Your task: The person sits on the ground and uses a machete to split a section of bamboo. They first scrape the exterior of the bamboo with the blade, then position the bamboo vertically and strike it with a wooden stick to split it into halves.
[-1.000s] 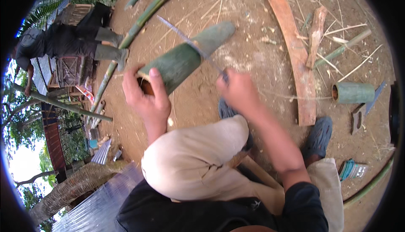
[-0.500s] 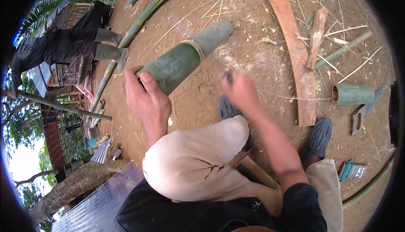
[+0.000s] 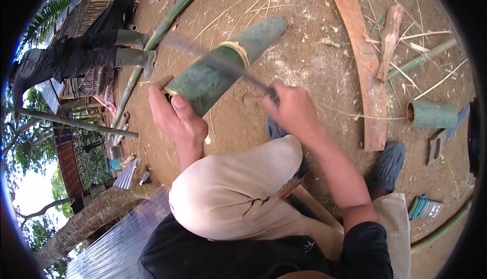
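Note:
A thick green bamboo section [image 3: 203, 89] slants across the middle, its far end pointing up and to the right. A pale, scraped ring runs round its node. My left hand [image 3: 177, 119] is closed on the near end, thumb on the side toward me. Closed round a dark handle, my right hand [image 3: 291, 109] holds a long-bladed knife, which looks like a machete [image 3: 253, 81]. Its blade, smeared by motion, passes across the bamboo just on my side of the node. Whether the edge touches the bamboo I cannot tell.
Right of the bamboo lies a long reddish-brown plank [image 3: 357, 50] with a piece of wood [image 3: 390, 40] against it. A short bamboo tube [image 3: 431, 114] sits beside a handsaw [image 3: 436, 144]. At left, another person [image 3: 96, 50] in boots stands near long bamboo poles [image 3: 175, 18].
The machete blade now shows across the bamboo, where before it was too blurred to make out. My right hand has moved slightly, and the bamboo's far end has shifted a little.

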The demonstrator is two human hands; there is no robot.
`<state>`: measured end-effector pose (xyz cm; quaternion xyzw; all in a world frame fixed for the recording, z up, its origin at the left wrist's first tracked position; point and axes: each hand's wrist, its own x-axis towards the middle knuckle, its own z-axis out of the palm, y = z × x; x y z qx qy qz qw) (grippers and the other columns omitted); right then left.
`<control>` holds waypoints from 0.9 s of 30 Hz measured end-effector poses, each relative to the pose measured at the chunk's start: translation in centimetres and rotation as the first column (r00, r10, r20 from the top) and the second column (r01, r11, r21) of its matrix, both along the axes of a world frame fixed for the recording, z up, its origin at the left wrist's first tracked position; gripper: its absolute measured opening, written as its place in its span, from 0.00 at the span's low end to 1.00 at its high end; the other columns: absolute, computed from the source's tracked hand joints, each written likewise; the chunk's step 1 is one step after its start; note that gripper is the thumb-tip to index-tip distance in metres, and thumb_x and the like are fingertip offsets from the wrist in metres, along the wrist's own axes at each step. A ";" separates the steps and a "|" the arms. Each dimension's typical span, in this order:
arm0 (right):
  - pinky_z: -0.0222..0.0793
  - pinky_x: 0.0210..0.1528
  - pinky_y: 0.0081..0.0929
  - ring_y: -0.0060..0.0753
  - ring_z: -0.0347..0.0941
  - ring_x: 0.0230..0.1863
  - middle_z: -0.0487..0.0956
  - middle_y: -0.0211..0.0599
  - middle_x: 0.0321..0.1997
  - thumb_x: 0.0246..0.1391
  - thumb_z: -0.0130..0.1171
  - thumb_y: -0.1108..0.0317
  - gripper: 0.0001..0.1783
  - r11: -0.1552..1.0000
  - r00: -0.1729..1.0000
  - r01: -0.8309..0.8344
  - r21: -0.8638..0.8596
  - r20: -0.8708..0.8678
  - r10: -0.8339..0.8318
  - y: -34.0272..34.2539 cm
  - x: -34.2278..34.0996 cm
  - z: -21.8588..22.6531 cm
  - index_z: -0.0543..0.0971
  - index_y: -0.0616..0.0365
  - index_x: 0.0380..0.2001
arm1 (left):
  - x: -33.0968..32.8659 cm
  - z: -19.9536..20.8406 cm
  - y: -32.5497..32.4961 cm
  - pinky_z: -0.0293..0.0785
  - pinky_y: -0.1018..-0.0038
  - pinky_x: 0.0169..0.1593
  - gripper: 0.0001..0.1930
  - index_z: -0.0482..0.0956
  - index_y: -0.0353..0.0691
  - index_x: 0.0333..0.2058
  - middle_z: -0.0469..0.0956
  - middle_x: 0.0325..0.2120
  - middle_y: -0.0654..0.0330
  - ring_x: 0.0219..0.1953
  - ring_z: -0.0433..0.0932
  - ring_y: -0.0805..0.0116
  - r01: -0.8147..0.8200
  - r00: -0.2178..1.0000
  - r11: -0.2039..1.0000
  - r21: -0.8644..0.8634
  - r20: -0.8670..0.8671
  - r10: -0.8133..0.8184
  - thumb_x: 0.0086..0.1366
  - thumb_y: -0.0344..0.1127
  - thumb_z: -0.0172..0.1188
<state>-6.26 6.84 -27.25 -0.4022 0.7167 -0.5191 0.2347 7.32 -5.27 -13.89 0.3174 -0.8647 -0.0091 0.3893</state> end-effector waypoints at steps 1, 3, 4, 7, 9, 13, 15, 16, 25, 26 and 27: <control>0.77 0.34 0.53 0.63 0.79 0.27 0.80 0.57 0.25 0.57 0.59 0.58 0.16 1.000 0.999 0.013 0.007 0.040 -0.014 -0.4 -0.4 -0.3 0.79 0.63 0.32 | -0.5 0.3 -0.1 0.68 0.62 0.38 0.42 0.75 0.27 0.42 0.73 0.30 0.45 0.32 0.74 0.51 0.016 1.000 1.000 -0.008 -0.001 -0.016 0.70 0.71 0.37; 0.77 0.34 0.53 0.63 0.79 0.27 0.80 0.57 0.25 0.56 0.59 0.58 0.16 0.999 0.992 0.038 0.023 0.119 -0.040 -1.0 -0.9 -0.9 0.78 0.63 0.32 | -0.7 0.2 -0.2 0.68 0.63 0.37 0.41 0.75 0.26 0.41 0.73 0.30 0.45 0.32 0.74 0.51 0.044 0.999 0.998 -0.042 -0.022 -0.045 0.70 0.68 0.38; 0.78 0.34 0.53 0.63 0.80 0.27 0.80 0.58 0.25 0.57 0.59 0.58 0.16 1.000 0.997 0.005 0.003 0.071 -0.005 -0.7 0.5 0.2 0.78 0.64 0.33 | -0.8 -0.2 -0.9 0.68 0.63 0.37 0.41 0.75 0.25 0.41 0.73 0.30 0.45 0.32 0.74 0.51 0.085 0.995 0.994 -0.070 -0.047 -0.088 0.70 0.68 0.38; 0.78 0.34 0.53 0.64 0.80 0.28 0.80 0.59 0.25 0.57 0.58 0.58 0.17 0.994 0.997 -0.066 -0.084 -0.032 0.063 -0.6 0.2 1.4 0.78 0.65 0.33 | -0.3 -0.8 -1.0 0.68 0.63 0.37 0.40 0.75 0.25 0.40 0.73 0.30 0.45 0.32 0.74 0.52 0.138 0.987 0.988 -0.067 -0.068 -0.143 0.70 0.67 0.40; 0.77 0.33 0.53 0.62 0.80 0.28 0.80 0.58 0.25 0.58 0.59 0.58 0.17 0.996 0.997 0.040 0.077 0.067 -0.045 -1.0 -0.8 -0.2 0.78 0.64 0.32 | -0.4 -0.9 -0.8 0.68 0.63 0.37 0.39 0.74 0.24 0.41 0.73 0.31 0.45 0.32 0.74 0.53 0.158 0.984 0.984 -0.084 -0.075 -0.164 0.69 0.66 0.41; 0.76 0.33 0.50 0.58 0.80 0.28 0.80 0.54 0.26 0.56 0.61 0.59 0.15 0.999 0.998 -0.029 -0.026 0.061 0.030 0.0 0.7 0.3 0.78 0.63 0.31 | 0.1 -1.4 -0.8 0.69 0.63 0.37 0.37 0.73 0.23 0.42 0.74 0.32 0.44 0.33 0.74 0.53 0.207 0.972 0.974 -0.098 -0.089 -0.215 0.67 0.63 0.43; 0.76 0.33 0.49 0.58 0.79 0.28 0.80 0.53 0.26 0.55 0.62 0.61 0.13 0.987 0.997 -0.080 -0.137 -0.006 0.080 1.0 1.4 1.7 0.77 0.62 0.31 | 0.2 -2.3 0.0 0.69 0.63 0.38 0.37 0.73 0.23 0.43 0.74 0.33 0.44 0.33 0.74 0.53 0.200 0.976 0.978 -0.068 -0.078 -0.205 0.68 0.63 0.43; 0.75 0.31 0.47 0.57 0.79 0.28 0.80 0.52 0.26 0.54 0.62 0.63 0.12 0.993 1.000 -0.020 -0.120 -0.005 0.020 0.5 1.2 0.9 0.76 0.61 0.31 | 0.8 -3.3 0.1 0.70 0.61 0.40 0.38 0.71 0.24 0.45 0.74 0.35 0.43 0.37 0.74 0.53 0.238 0.962 0.969 -0.065 -0.125 -0.244 0.67 0.65 0.45; 0.76 0.26 0.34 0.37 0.76 0.24 0.75 0.35 0.28 0.52 0.63 0.67 0.27 0.944 0.846 -0.330 0.022 -0.437 0.306 1.0 -0.5 1.2 0.76 0.54 0.58 | 6.2 -9.8 4.9 0.69 0.56 0.54 0.32 0.62 0.32 0.52 0.66 0.48 0.40 0.49 0.71 0.52 0.101 0.974 0.985 0.136 -0.216 -0.070 0.64 0.56 0.57; 0.75 0.25 0.31 0.33 0.75 0.23 0.73 0.32 0.27 0.50 0.63 0.68 0.31 0.915 0.794 -0.400 0.061 -0.476 0.379 1.2 -0.7 1.6 0.75 0.53 0.61 | 6.5 -10.2 4.8 0.71 0.57 0.51 0.32 0.63 0.34 0.51 0.67 0.46 0.41 0.48 0.72 0.52 0.096 0.972 0.986 0.137 -0.228 -0.063 0.62 0.56 0.59; 0.75 0.24 0.30 0.32 0.73 0.23 0.71 0.31 0.27 0.48 0.64 0.66 0.34 0.919 0.779 -0.388 0.063 -0.511 0.364 1.2 -0.7 1.3 0.74 0.52 0.62 | 6.9 -10.6 4.8 0.73 0.58 0.48 0.33 0.64 0.35 0.50 0.68 0.45 0.42 0.46 0.73 0.51 0.091 0.969 0.986 0.139 -0.240 -0.055 0.60 0.57 0.62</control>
